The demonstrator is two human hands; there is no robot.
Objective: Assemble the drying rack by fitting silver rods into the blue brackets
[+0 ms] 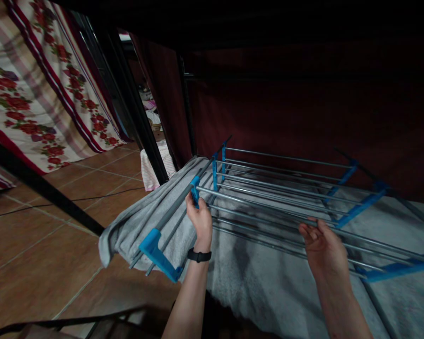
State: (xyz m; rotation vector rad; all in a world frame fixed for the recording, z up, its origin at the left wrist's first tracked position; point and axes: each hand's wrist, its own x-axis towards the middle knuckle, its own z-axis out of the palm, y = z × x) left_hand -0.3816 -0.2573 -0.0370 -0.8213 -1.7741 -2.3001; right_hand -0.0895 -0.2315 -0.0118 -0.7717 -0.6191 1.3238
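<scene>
A drying rack with grey metal rods and blue plastic joints lies across a grey blanket on a bed. My left hand, with a black band on the wrist, is closed around a blue joint at the rack's left side. Some of its fingers are hidden behind that joint. Farther right, my right hand has its fingers curled at one of the front rods, thumb on top. Another blue corner piece sticks out at the rack's near left end, over the blanket's edge.
Black metal posts of the bed frame rise at the left, and a dark red cloth hangs behind. Beyond is a flowered curtain. A cable crosses the tiled floor. A dark surface hangs low overhead.
</scene>
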